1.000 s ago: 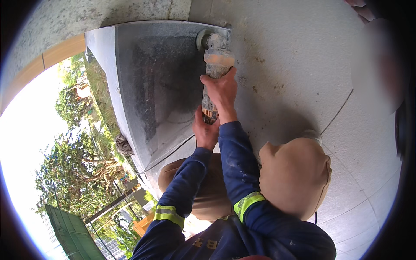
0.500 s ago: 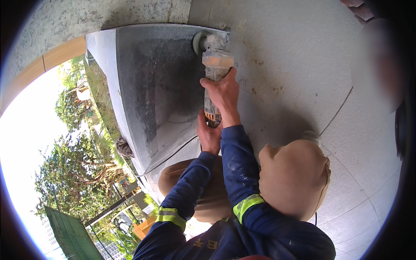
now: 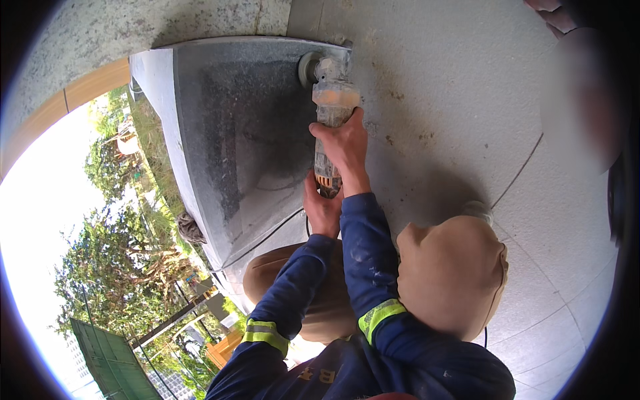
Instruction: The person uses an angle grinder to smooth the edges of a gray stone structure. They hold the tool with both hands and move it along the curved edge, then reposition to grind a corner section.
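While you work at the dark stone slab (image 3: 230,127), the step in hand looks like grinding or smoothing its face, close to the right-hand edge. A bundled cloth (image 3: 191,228) lies by the slab's lower left side, and a black cord (image 3: 267,237) crosses its lower part. Farther right, the pale disc (image 3: 307,69) stands at the slab's upper right corner; you cannot tell from this angle whether it bears on the stone or spins. The next move probably calls for even pressure and a controlled pass along that edge, with the cord well clear.

Your left hand (image 3: 323,212) cups the rear end of the angle grinder (image 3: 328,119), its fingers partly hidden. Your right hand (image 3: 347,145), farther forward, closes around the tool's body, thumb along the left side. Pale floor (image 3: 453,100) spreads to the right.
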A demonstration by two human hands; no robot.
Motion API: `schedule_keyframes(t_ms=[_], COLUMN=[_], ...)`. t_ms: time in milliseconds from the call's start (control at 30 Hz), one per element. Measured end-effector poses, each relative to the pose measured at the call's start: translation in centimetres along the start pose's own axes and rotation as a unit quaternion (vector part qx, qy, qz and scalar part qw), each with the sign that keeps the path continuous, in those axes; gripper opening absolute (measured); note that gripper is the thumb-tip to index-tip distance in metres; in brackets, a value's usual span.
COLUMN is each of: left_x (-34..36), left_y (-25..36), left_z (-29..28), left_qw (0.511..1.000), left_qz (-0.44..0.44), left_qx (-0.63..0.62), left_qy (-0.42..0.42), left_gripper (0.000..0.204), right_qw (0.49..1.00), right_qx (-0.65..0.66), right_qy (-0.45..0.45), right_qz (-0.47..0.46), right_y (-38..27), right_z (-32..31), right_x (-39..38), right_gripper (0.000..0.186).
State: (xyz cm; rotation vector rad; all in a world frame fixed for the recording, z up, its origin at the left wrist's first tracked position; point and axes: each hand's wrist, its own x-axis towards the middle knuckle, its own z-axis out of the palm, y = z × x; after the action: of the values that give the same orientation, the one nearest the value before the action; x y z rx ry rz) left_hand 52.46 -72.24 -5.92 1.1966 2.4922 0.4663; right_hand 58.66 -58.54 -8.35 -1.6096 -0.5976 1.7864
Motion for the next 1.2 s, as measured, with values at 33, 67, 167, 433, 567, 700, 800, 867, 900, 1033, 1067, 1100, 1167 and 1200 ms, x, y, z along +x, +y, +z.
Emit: schedule_keyframes(t_ms=[33,67,167,433,567,700,800,867,900,1033,1067,1100,1167,1200], left_x=[-0.1,0.1,0.9,1.0,2.1,1.5,1.2,1.6,1.8,2.0,1.9,1.7,1.3,1.5], left_y=[-0.5,-0.3,0.0,-1.4,-0.2,-1.5,-1.6,-1.0,-0.7,-0.6,-0.9,-1.1,-1.2,-1.0], left_z=[0.1,0.1,0.0,0.2,0.7,1.0,0.9,0.7,0.7,0.6,0.6,0.6,0.4,0.4], left_qw=[1.000,1.000,1.000,0.999,0.997,0.998,0.999,0.999,0.999,0.998,0.998,0.999,0.999,0.999], left_qz=[0.006,0.008,0.014,0.027,0.044,0.035,0.034,0.040,0.041,0.044,0.043,0.043,0.041,0.046], left_qx=[-0.004,-0.001,0.011,0.038,0.057,0.041,0.028,0.027,0.025,0.033,0.039,0.026,0.002,0.013], left_qy=[0.009,0.012,0.009,-0.001,0.000,-0.016,-0.004,0.008,0.002,-0.013,-0.017,-0.012,-0.004,0.003], left_gripper=[0.073,0.073,0.074,0.074,0.074,0.076,0.076,0.077,0.076,0.076,0.075,0.075,0.074,0.074], right_qw=[1.000,1.000,1.000,0.999,0.999,0.999,1.000,1.000,0.999,0.999,0.999,0.999,0.999,0.999], right_qx=[0.006,0.011,0.022,0.021,0.020,-0.009,0.000,0.011,0.016,0.008,0.009,0.010,0.009,0.008], right_qy=[-0.003,-0.007,-0.003,0.008,0.017,0.013,0.006,0.015,0.019,0.025,0.020,0.016,0.014,0.013], right_qz=[0.004,0.010,0.019,0.028,0.034,0.042,0.024,0.021,0.021,0.027,0.028,0.030,0.031,0.032], right_y=[0.0,-0.6,-0.6,1.0,0.2,1.0,0.8,0.1,0.1,0.6,0.7,0.8,0.3,0.1], right_z=[0.1,0.1,0.2,0.6,0.4,0.2,0.1,0.4,0.5,0.7,0.5,0.5,0.7,0.8], right_x=[0.1,0.0,0.6,0.7,2.0,1.8,1.0,1.1,1.3,1.9,1.6,1.4,1.0,0.8], right_gripper=[0.071,0.073,0.074,0.074,0.075,0.077,0.077,0.076,0.076,0.076,0.076,0.076,0.076,0.076])
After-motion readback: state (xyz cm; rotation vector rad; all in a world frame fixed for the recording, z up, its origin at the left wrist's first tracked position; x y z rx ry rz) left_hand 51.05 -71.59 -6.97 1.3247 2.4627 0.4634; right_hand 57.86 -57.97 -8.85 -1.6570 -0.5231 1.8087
